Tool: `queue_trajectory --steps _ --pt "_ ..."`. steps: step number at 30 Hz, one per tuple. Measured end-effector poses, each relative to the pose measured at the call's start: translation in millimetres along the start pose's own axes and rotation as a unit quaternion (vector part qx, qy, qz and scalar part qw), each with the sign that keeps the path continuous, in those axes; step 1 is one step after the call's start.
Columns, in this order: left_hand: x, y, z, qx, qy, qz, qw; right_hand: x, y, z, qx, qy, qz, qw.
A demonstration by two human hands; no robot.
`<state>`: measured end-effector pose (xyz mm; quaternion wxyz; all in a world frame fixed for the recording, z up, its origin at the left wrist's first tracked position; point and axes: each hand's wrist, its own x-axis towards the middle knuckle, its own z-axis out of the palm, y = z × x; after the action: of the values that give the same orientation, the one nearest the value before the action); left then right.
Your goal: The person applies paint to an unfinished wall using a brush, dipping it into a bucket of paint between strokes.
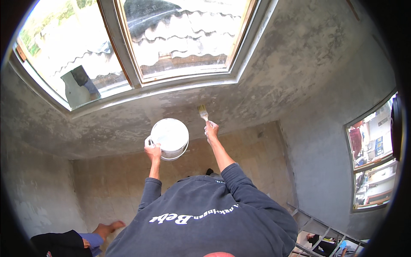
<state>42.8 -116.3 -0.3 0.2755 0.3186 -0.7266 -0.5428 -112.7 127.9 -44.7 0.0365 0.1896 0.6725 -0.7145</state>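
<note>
- Between your bucket [170, 135] and right hand [211, 130], an open gap.
- Ahead, the wall [261, 94] blocks your brush [203, 112].
- Behind your left side, another person's leg [102, 231] juts out.

Our left hand [153, 148] holds a white bucket [170, 133]. Our right hand [211, 130] points a paintbrush [203, 112] at the grey wall [257, 98].

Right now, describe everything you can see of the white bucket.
The bucket is round, white and looks like plastic. A thin, pale handle curves around its lower right side. Its top shows as a bright white disc, too washed out to tell a lid from contents. The left hand grips it at its left side, near the rim. In the picture it is below the window and left of the paintbrush.
</note>
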Motion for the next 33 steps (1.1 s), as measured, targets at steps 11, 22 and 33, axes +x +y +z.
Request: queue_trajectory --steps 11,22,33 --pt "-3 -4 7 0.024 0.020 -0.031 0.999 -28 -101 27 0.084 -0.073 -0.089 0.990" --pt "-6 7 15 -0.008 0.019 -0.017 1.000 -57 -118 17 0.174 -0.083 -0.121 0.974" --pt "-15 22 11 -0.032 0.035 -0.079 0.996 -5 -16 22 0.061 -0.079 -0.069 0.993"
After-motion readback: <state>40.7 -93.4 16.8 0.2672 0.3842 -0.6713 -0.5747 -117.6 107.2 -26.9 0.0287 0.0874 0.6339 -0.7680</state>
